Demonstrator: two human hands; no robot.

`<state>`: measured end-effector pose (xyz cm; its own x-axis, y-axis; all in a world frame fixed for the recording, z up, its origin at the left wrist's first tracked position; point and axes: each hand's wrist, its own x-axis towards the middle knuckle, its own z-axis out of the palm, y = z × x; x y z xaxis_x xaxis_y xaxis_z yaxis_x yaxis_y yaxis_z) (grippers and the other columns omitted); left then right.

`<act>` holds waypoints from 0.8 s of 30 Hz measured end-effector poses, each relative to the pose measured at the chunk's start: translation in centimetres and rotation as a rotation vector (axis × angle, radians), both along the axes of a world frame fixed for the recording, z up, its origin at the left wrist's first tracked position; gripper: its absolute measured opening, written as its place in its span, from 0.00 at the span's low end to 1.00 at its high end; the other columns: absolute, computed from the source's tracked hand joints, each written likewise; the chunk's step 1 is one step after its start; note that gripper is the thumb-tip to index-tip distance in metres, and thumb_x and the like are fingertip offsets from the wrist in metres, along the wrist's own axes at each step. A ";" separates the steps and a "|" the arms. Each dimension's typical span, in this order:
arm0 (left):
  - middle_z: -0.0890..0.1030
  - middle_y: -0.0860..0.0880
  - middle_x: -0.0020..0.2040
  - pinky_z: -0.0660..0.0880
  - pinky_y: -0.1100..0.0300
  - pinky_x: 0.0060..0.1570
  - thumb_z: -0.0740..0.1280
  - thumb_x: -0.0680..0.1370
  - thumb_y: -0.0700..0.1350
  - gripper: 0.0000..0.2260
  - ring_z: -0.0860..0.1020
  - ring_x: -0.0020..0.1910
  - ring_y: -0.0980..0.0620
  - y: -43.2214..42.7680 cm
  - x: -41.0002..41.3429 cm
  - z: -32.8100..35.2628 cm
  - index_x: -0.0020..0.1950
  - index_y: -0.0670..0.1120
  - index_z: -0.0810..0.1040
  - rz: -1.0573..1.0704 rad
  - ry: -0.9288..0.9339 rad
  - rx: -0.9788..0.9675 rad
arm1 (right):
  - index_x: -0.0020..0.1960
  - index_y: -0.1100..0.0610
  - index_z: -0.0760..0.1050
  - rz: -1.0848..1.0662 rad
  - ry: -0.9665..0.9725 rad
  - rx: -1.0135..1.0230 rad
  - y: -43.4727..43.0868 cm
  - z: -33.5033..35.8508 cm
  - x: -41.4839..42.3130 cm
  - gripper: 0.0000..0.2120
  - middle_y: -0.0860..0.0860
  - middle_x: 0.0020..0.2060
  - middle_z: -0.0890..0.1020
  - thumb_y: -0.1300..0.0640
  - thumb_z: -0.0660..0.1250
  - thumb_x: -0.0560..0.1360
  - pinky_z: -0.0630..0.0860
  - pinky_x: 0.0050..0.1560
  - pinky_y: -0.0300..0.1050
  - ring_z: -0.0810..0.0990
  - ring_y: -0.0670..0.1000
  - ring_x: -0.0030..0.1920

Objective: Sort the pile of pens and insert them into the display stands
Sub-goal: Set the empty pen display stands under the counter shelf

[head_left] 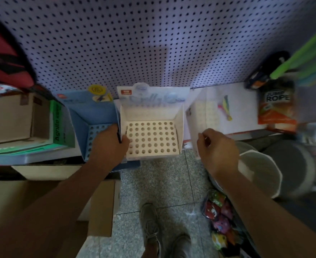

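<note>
Our left hand (109, 140) grips a dark pen (118, 135) at nine o'clock of the white display stand (151, 156), beside the blue stand (90, 116) — our right hand (216, 146), at three o'clock, is curled; whether it holds anything we cannot tell

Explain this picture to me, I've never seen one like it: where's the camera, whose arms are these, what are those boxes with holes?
No machine here: a person wears one wide-angle camera on the head, looking down at their bare hands. Ahead stand pen display stands: a blue cardboard stand, a white cardboard stand with rows of empty round holes, and a second white stand on the right. The left hand grips a thin dark pen between the blue and white stands. The right hand, fingers curled, is at the second white stand's edge; whether it holds anything is unclear.
</note>
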<state>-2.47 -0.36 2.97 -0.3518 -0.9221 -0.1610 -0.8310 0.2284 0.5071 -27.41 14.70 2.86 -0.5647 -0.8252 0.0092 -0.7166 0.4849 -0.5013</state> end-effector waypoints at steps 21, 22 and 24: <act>0.80 0.49 0.42 0.61 0.68 0.31 0.67 0.80 0.46 0.04 0.78 0.40 0.48 16.1 -6.7 25.2 0.47 0.50 0.73 -0.848 -0.154 0.140 | 0.34 0.49 0.73 -0.736 -0.008 0.134 29.3 24.6 16.3 0.13 0.44 0.28 0.74 0.55 0.74 0.74 0.60 0.26 0.30 0.69 0.43 0.25; 0.80 0.50 0.42 0.62 0.67 0.31 0.68 0.80 0.46 0.05 0.76 0.38 0.51 16.9 -7.0 25.7 0.47 0.51 0.72 -0.913 -0.160 0.131 | 0.34 0.50 0.72 -0.795 -0.013 0.119 30.2 24.9 17.7 0.14 0.43 0.28 0.73 0.56 0.74 0.74 0.58 0.27 0.28 0.68 0.43 0.25; 0.80 0.51 0.41 0.62 0.68 0.30 0.69 0.79 0.47 0.06 0.73 0.35 0.55 18.8 -7.4 26.7 0.47 0.52 0.71 -1.039 -0.157 0.105 | 0.34 0.50 0.73 -0.920 -0.025 0.081 32.1 25.4 20.8 0.13 0.44 0.28 0.73 0.57 0.74 0.74 0.60 0.26 0.31 0.69 0.44 0.25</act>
